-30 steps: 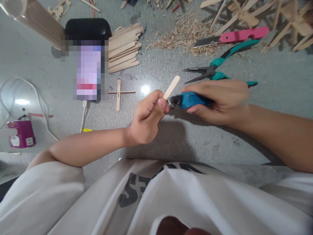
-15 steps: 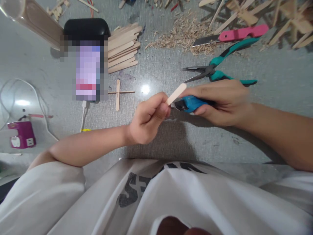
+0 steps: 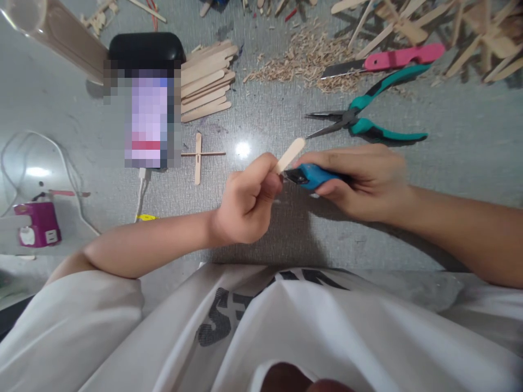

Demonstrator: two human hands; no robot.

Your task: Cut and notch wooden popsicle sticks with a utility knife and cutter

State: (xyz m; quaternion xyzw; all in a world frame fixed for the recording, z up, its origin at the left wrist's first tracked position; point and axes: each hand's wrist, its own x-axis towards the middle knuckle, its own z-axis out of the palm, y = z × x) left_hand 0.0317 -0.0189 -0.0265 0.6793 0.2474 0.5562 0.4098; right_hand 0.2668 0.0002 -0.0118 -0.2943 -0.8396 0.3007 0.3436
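Note:
My left hand is closed around the lower end of a popsicle stick, whose rounded tip points up and to the right. In my right hand is a blue utility knife with a black front end. The knife's front is right beside the stick, close to my left fingertips; whether the blade touches the wood I cannot tell. Left of my hands, two crossed popsicle sticks lie on the table, one flat and one on edge. Just beyond my right hand rest open needle-nose pliers with teal handles.
A stack of popsicle sticks lies beside a blurred-out phone and a black case. Wood shavings and a pink-handled knife are farther back. Stick constructions stand at the back right. A purple charger sits left.
My right hand and the utility knife have shifted slightly left, toward my left hand. The stick's tip has also moved a little left. Both grips stay the same.

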